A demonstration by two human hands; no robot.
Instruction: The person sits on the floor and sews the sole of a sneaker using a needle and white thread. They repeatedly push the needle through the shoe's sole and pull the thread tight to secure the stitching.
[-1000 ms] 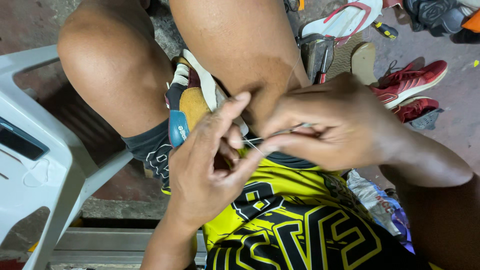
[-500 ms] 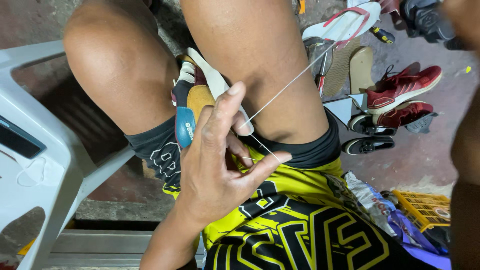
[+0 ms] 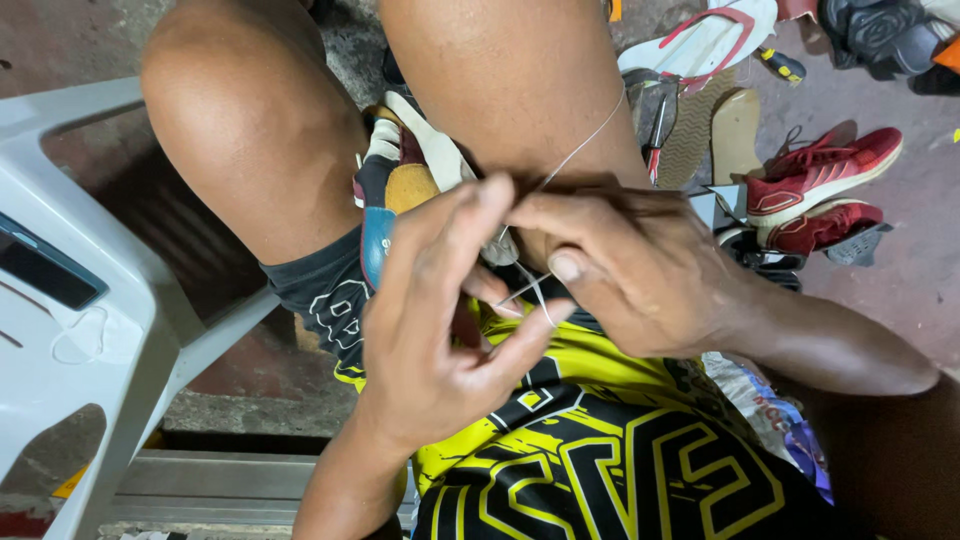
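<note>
Hands stitching a shoe wedged between the knees

Left hand (image 3: 430, 330), centre frame, curls around the shoe (image 3: 410, 190) and steadies it, fingers bent, thumb out; right hand (image 3: 620, 270) pinches closed on a pale thread (image 3: 585, 145) running taut to upper right. Thighs clamp the shoe, freeing both hands. Any needle is hidden behind fingers; most of the shoe is covered. Red sneakers (image 3: 815, 185) lie at right

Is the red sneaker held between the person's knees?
No: the red sneaker lies on the floor to the side, away from both hands.
</note>
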